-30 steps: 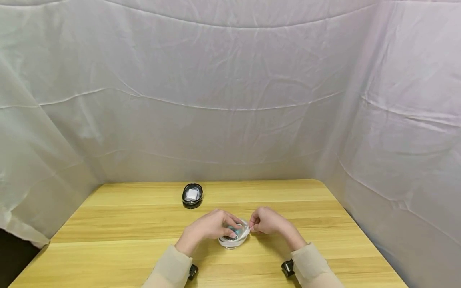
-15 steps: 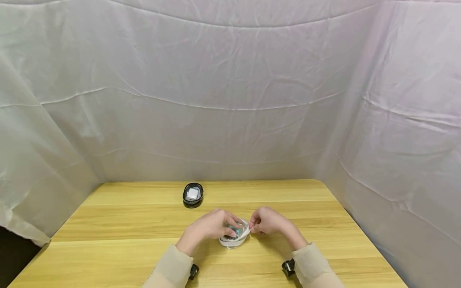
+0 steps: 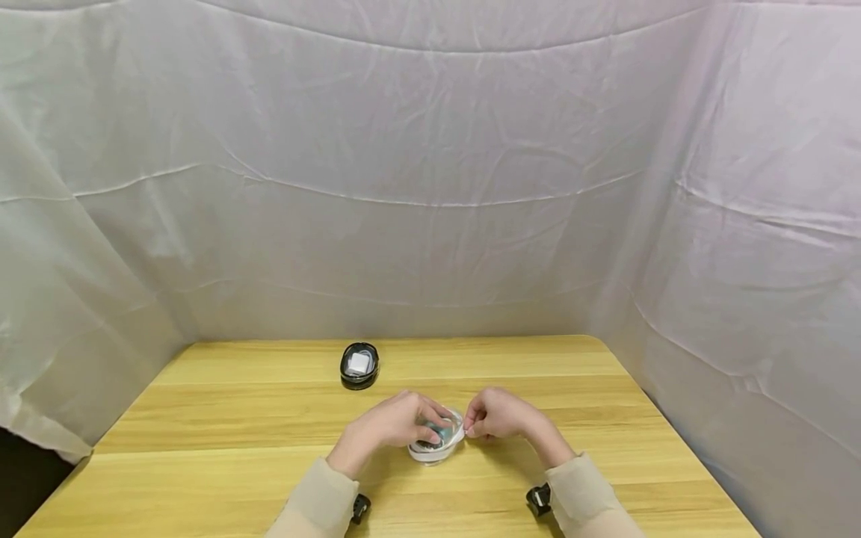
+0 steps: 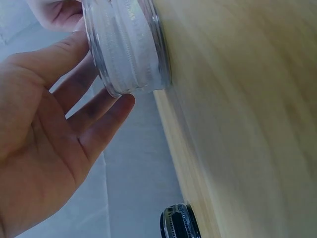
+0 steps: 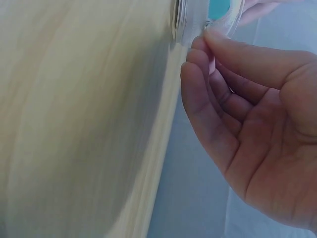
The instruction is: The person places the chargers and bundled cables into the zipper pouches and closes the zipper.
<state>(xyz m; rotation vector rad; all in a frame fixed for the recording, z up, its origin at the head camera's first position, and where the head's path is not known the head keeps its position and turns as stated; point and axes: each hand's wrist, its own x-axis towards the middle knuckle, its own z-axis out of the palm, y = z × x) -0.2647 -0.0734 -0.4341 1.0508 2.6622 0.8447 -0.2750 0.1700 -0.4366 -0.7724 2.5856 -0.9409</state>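
Note:
A small clear oval case [image 3: 437,443] with a white zip lies on the wooden table [image 3: 605,418] in front of me, with something teal [image 5: 220,7] inside. My left hand [image 3: 393,424] lies over the case's left side, thumb and fingers around its rim [image 4: 126,44]. My right hand [image 3: 494,416] is at the case's right edge, where thumb and forefinger pinch the zip pull [image 5: 208,24]. The other fingers of that hand [image 5: 247,124] are curled in below the pinch. The right hand also shows at the top of the left wrist view [image 4: 57,12].
A second oval case, black-rimmed with a white thing inside [image 3: 359,365], sits farther back on the table, also low in the left wrist view [image 4: 179,223]. Grey cloth [image 3: 430,187] hangs behind and on both sides. The table edge is near on the right.
The right hand has shifted slightly left against the case while pinching the zip pull, and the white strip beside it shows less. The left hand has stayed put.

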